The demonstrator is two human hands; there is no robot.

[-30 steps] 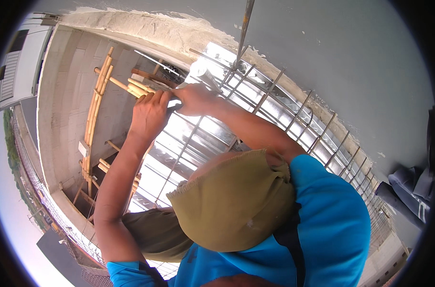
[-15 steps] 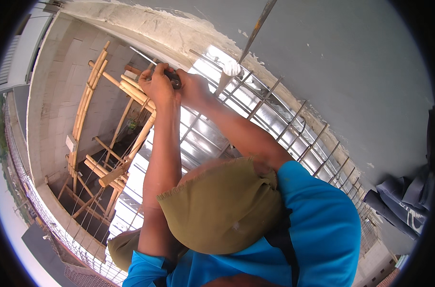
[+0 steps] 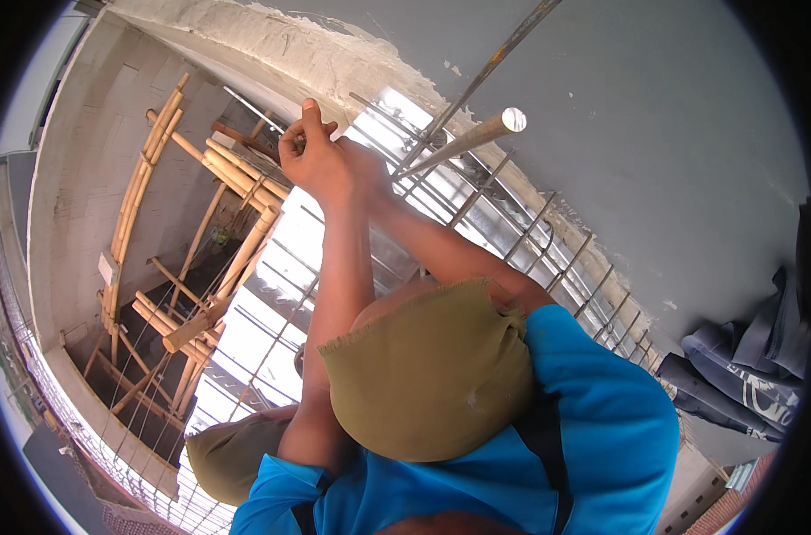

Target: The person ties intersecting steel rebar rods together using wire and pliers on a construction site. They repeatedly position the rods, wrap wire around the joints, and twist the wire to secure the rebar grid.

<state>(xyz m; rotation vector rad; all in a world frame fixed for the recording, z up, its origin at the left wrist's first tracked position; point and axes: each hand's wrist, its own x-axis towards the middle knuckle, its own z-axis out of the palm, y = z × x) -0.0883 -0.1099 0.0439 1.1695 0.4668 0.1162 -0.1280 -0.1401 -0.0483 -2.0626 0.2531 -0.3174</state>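
Left hand (image 3: 315, 162) has swung across, half-screening the right hand (image 3: 366, 162) near the rods (image 3: 482, 188); left fingers curled, thumb up, hold unclear; right grip can't be told.

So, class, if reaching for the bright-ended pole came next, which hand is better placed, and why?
Probably the right hand: though partly hidden behind the left hand, it lies nearer the pole. Whether its fingers are free cannot be seen.

Bamboo poles (image 3: 247, 251) — dark crumpled cloth (image 3: 742, 358)
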